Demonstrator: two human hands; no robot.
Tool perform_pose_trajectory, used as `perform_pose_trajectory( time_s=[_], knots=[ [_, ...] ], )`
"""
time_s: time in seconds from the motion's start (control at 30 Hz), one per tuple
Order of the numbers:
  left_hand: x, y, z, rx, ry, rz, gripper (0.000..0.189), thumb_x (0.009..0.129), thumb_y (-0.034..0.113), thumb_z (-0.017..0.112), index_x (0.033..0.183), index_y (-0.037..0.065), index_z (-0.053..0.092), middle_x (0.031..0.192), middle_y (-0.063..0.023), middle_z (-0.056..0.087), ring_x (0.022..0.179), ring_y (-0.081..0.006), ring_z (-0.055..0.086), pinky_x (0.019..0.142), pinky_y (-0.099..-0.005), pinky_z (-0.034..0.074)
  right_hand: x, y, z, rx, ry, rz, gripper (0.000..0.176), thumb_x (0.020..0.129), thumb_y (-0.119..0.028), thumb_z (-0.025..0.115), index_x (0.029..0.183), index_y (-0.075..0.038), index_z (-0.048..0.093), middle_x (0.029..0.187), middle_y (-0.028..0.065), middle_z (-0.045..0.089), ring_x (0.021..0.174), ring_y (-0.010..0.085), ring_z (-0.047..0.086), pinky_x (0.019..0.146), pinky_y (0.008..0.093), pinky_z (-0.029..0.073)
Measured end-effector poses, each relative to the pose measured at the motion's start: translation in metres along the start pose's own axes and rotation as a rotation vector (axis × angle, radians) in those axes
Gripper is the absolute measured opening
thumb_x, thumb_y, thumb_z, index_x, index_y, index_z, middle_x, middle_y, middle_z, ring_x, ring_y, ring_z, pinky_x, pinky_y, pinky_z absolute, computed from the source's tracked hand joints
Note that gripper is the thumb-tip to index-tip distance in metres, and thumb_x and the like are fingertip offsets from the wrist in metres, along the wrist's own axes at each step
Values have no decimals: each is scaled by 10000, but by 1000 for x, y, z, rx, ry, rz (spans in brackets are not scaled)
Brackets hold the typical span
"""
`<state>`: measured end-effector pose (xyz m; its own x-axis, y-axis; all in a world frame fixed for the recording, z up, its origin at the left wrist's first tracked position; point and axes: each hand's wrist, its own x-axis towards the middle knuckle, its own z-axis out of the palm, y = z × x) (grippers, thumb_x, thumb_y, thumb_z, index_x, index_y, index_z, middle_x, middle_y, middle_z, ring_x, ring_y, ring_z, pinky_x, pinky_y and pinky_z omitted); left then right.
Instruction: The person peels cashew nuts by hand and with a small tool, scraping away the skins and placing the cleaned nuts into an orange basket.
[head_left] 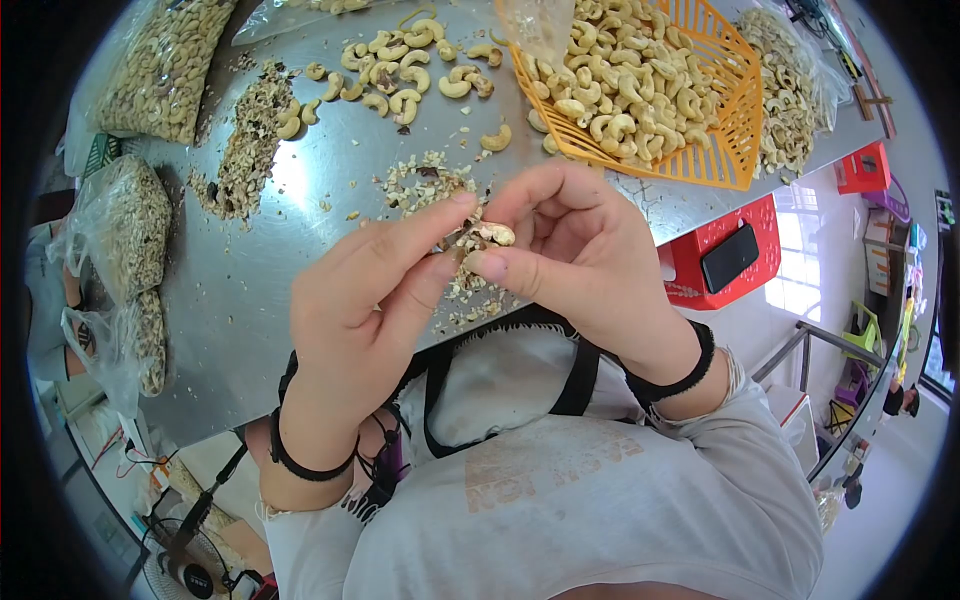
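Observation:
A pale cashew nut (495,233) with some brownish skin is pinched between the thumb and fingers of my right hand (585,245). Close against it, my left hand (375,275) is closed, thumb and forefinger pressed together at the nut's left end. Whatever lies between those left fingertips is too small to make out. Below and behind both hands, cashew crumbs and skin bits (425,185) are scattered over the metal table (230,300). Farther back lies a loose group of whole cashews (400,75), with a single cashew (496,138) nearer my right hand.
An orange basket (740,150) full of cashews stands at the back right, beside a bag of nut pieces (790,90). Bagged cashews (165,75), a bag of crumbs (140,225) and a crumb heap (245,145) are at left. A phone (730,258) lies on a red stool (768,235).

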<state>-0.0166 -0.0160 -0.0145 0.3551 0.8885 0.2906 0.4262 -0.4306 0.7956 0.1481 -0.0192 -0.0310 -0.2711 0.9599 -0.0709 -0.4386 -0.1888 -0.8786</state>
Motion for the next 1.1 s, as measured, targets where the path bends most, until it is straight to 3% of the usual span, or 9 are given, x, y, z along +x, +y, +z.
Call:
perform_pose_trajectory(
  time_s=[0.2, 0.43, 0.6, 0.83, 1.0, 1.1],
  knots=[
    [0, 6, -2, -65, -75, -42, 380, 684, -17, 577, 1054, 60, 542, 862, -89, 601, 633, -162, 554, 564, -229, 425, 0, 2, -2, -142, 2, -101, 207, 695, -20, 638, 839, -19, 488, 749, 0, 506, 635, 38, 439, 567, 160, 378],
    [-2, 1, 2, -53, -76, -32, 392, 674, -7, 591, 1055, 74, 545, 790, -86, 598, 624, -173, 558, 559, -243, 432, -1, 7, -2, -169, 17, -192, 186, 688, -25, 646, 809, -14, 506, 720, 5, 508, 627, 43, 440, 566, 168, 379],
    [-2, -1, 10, 159, 54, 143, 378, 660, -14, 604, 1024, 80, 570, 716, -89, 579, 588, -186, 543, 510, -248, 424, -2, 9, 3, -195, 88, -249, 167, 685, -25, 647, 790, -11, 517, 716, 9, 514, 617, 49, 453, 557, 174, 383],
    [-5, 1, 12, 172, 94, 153, 374, 671, -30, 587, 1028, 79, 568, 737, -98, 579, 607, -195, 548, 528, -244, 429, -6, 14, 8, -375, 133, -365, 142, 675, -33, 652, 738, -6, 528, 699, 14, 512, 601, 62, 467, 546, 186, 385],
    [-8, 8, 7, -153, 8, -142, 342, 713, -24, 559, 1048, 46, 549, 825, -93, 596, 671, -150, 553, 599, -223, 421, -6, 14, 8, -281, 107, -360, 160, 686, -24, 643, 787, -6, 519, 740, 24, 520, 621, 66, 467, 571, 189, 388],
    [-7, 10, 4, -138, -32, -126, 344, 721, -16, 558, 1061, 32, 536, 863, -90, 597, 691, -136, 550, 616, -220, 418, -6, 11, 4, -224, 80, -359, 183, 692, -14, 637, 826, -5, 512, 769, 30, 521, 640, 68, 466, 590, 189, 391]
  ],
)
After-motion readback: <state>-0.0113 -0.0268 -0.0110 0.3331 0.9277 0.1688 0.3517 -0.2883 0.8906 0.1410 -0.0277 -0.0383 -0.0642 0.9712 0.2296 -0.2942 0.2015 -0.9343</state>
